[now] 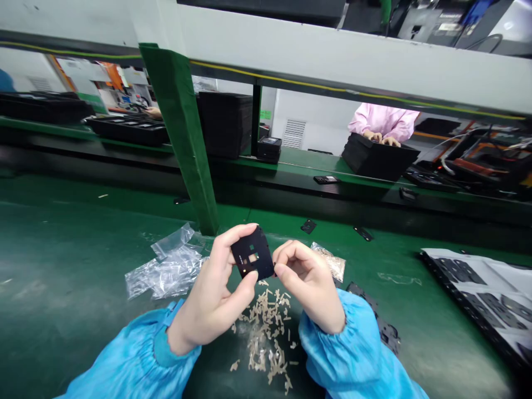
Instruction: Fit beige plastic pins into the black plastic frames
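Note:
My left hand (220, 288) pinches a thin black plate (245, 265) with square cut-outs, holding it up above the green bench top (70, 277). My right hand (310, 285) has curled fingers, their tips pressed to the plate's right edge. Below my hands lies a loose heap of small beige strips (266, 338). A crumpled clear plastic bag (166, 269) lies to the left of my left hand, and a smaller clear bag (331, 261) sits just beyond my right hand.
Small black parts (308, 226) lie beyond my hands, and more (388, 332) lie by my right sleeve. A black tray (477, 299) with white sheets sits at the right. A green post (178, 138) rises ahead. Across the shelf, a person in pink (382, 122) handles a black tray stack (376, 158).

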Motion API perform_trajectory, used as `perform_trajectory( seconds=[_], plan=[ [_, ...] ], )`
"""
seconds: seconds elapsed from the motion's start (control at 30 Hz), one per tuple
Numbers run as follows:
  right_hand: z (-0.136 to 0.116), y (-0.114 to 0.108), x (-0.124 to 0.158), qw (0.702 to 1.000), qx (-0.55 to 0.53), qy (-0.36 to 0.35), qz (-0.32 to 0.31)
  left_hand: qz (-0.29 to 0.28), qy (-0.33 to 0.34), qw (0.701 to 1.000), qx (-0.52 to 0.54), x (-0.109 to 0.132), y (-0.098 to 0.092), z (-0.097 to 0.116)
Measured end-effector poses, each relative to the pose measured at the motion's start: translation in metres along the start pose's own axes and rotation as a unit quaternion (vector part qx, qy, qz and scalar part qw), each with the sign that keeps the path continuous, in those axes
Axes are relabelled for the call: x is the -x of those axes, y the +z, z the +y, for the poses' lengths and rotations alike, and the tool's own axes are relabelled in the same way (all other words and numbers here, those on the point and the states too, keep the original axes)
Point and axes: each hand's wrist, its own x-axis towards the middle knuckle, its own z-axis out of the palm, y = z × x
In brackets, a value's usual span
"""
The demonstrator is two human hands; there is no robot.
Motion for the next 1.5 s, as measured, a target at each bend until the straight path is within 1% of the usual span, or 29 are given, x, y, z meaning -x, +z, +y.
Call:
perform_trajectory(
  seconds=[0.23, 0.37, 0.5, 0.73, 0.87, 1.0, 1.1, 1.17, 1.23, 1.33, 1.4, 1.5],
  plan=[
    [-0.001, -0.001, 0.001, 1.0, -0.019, 0.019, -0.015, -0.013, -0.035, 0.998, 0.052, -0.001, -0.004, -0.002],
    [-0.005, -0.002, 0.004, 0.999, -0.021, 0.011, -0.031, -0.025, -0.049, 0.994, 0.095, -0.001, -0.006, -0.003],
    [-0.007, -0.003, 0.008, 0.998, -0.005, -0.014, -0.055, -0.026, -0.039, 0.991, 0.129, -0.001, -0.005, -0.002],
    [-0.013, -0.001, 0.01, 0.997, 0.051, -0.034, -0.038, -0.026, -0.032, 0.985, 0.168, 0.0, -0.005, -0.009],
    [-0.016, 0.0, 0.009, 0.997, 0.058, -0.035, -0.036, -0.042, 0.0, 0.983, 0.179, -0.003, -0.006, -0.017],
    [-0.017, 0.0, 0.01, 0.997, 0.051, -0.026, -0.041, -0.08, 0.049, 0.981, 0.17, -0.007, -0.01, -0.023],
    [-0.016, 0.0, 0.009, 0.999, 0.006, -0.005, -0.048, -0.112, 0.076, 0.977, 0.168, -0.009, -0.012, -0.026],
    [-0.013, -0.001, 0.008, 0.997, -0.046, 0.016, -0.067, -0.112, 0.078, 0.974, 0.183, -0.009, -0.011, -0.026],
    [-0.009, -0.002, 0.007, 0.988, -0.11, 0.04, -0.096, -0.092, 0.059, 0.972, 0.207, -0.008, -0.009, -0.024],
    [-0.006, -0.003, 0.006, 0.974, -0.179, 0.058, -0.127, -0.07, 0.002, 0.968, 0.242, -0.006, -0.005, -0.018],
    [-0.006, -0.004, 0.005, 0.974, -0.174, 0.048, -0.134, -0.071, -0.03, 0.963, 0.259, -0.006, -0.005, -0.014],
    [-0.007, -0.004, 0.005, 0.983, -0.12, 0.016, -0.139, -0.073, -0.068, 0.958, 0.269, -0.006, -0.005, -0.01]
  ],
)
